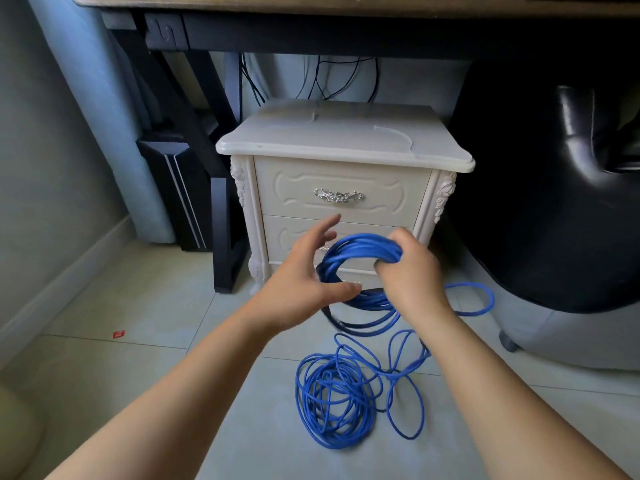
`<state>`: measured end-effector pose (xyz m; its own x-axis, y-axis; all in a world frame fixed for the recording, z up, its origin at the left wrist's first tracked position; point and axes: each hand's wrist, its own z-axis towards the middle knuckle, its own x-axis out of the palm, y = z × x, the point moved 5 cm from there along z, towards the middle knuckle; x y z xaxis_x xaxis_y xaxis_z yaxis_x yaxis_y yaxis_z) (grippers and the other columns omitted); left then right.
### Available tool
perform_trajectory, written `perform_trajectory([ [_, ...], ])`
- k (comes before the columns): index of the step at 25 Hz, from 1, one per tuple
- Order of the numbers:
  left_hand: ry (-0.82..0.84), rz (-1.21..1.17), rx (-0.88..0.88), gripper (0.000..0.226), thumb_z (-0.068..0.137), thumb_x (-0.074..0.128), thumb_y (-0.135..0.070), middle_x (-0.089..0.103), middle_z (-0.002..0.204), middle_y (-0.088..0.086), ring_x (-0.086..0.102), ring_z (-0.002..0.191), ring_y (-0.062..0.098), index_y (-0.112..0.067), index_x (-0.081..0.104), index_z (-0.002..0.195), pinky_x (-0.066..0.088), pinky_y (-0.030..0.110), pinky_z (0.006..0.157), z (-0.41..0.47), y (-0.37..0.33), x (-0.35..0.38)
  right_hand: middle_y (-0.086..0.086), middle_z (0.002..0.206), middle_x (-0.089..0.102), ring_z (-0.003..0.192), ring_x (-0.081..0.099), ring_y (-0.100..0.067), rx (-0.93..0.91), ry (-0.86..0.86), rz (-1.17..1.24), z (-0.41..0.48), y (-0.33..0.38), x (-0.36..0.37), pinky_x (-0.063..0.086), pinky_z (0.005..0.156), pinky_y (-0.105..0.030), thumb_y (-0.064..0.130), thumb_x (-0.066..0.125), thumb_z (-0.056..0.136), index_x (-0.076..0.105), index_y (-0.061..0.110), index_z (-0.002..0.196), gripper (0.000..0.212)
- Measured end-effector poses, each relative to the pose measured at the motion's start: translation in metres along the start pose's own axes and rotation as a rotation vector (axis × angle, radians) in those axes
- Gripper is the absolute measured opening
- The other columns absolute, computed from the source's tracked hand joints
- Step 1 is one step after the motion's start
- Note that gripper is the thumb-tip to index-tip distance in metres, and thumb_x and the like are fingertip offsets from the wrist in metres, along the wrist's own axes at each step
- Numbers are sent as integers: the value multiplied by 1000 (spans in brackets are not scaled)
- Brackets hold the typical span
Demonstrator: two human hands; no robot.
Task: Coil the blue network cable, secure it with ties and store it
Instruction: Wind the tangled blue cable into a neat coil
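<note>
Blue network cable (363, 244): part coil, part floor tangle

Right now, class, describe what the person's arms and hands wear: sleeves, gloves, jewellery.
The left arm and right arm are bare to the frame's edge: no sleeves show. The left hand and right hand wear no gloves; no watch, bracelet or ring is visible.

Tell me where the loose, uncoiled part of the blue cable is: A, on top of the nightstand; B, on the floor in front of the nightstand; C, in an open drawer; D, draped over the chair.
B: the loose cable lies tangled on the floor before the nightstand, below the coil held in the right hand.
</note>
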<state>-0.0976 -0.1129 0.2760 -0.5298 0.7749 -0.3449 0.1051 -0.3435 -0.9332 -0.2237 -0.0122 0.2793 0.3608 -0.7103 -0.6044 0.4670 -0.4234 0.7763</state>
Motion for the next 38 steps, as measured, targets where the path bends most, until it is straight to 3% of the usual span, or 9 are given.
perform_trajectory([
  [3, -126, 341, 114, 69, 78, 64, -6, 62, 113, -9, 58, 97, -1, -35, 45, 138, 43, 9, 79, 2, -5, 1, -4, 84, 56, 75, 48, -28, -230, 66, -239, -16, 21, 17, 31, 60, -35, 1, 54, 79, 47, 17, 89, 21],
  [6, -199, 386, 43, 31, 84, 57, -8, 62, 71, -9, 54, 63, 6, -24, 65, 108, 39, 13, 57, 4, 0, -6, -1, 95, 58, 84, 52, -27, -328, 48, -287, -26, 34, 21, 32, 64, -34, 6, 57, 81, 49, 19, 100, 24],
  [12, -366, 131, 62, 19, 89, 60, -7, 66, 76, -4, 63, 72, 18, -22, 69, 98, 57, 43, 72, 5, 0, -17, 7, 86, 64, 82, 62, -18, -5, 211, -27, -15, 25, 6, 48, 69, -33, 38, 69, 76, 51, 29, 101, 32],
  [17, -531, -256, -79, 22, 93, 59, -10, 50, 53, -12, 45, 48, 6, -30, 68, 87, 54, 28, 59, 5, 4, -27, 8, 105, 69, 97, 68, -10, 214, 581, 276, -25, 8, 13, 57, 85, -42, 41, 78, 75, 50, 36, 117, 51],
  [21, -605, -508, -186, 15, 94, 58, -11, 39, 54, 0, 36, 49, 12, -20, 62, 83, 44, 20, 47, 2, 2, -17, -6, 99, 72, 91, 71, -21, 268, 457, 679, -25, 8, 26, 53, 91, -43, 14, 79, 76, 49, 24, 119, 53],
  [24, -526, -705, -292, 12, 96, 56, -11, 40, 47, -3, 47, 52, 19, -16, 56, 85, 49, 31, 58, -1, 5, 2, -6, 67, 63, 62, 65, -19, 335, 226, 962, -22, 7, 26, 51, 62, -29, -5, 64, 83, 55, 14, 103, 29],
  [29, -252, -615, -341, 2, 93, 63, -17, 65, 70, 4, 70, 86, 30, -16, 63, 95, 50, 46, 95, -9, 7, 15, 0, 56, 45, 50, 41, -15, 273, 18, 792, -8, -3, 10, 47, 61, -37, -7, 59, 81, 53, 18, 78, 26],
  [34, -213, -275, -132, 52, 83, 73, -10, 65, 116, -5, 65, 101, 6, -28, 56, 128, 53, 17, 80, -4, 1, -9, -6, 68, 51, 46, 49, -13, 110, 27, 416, -2, 3, -1, 60, 65, -49, -6, 52, 80, 54, 23, 78, 30],
  [38, -190, 211, 122, 65, 77, 65, -2, 60, 117, -10, 58, 102, -4, -33, 51, 133, 48, 14, 84, -5, -11, -8, 4, 75, 54, 71, 47, -23, -278, 125, -98, -18, 30, 12, 39, 58, -18, -1, 55, 76, 46, 28, 82, 31],
])
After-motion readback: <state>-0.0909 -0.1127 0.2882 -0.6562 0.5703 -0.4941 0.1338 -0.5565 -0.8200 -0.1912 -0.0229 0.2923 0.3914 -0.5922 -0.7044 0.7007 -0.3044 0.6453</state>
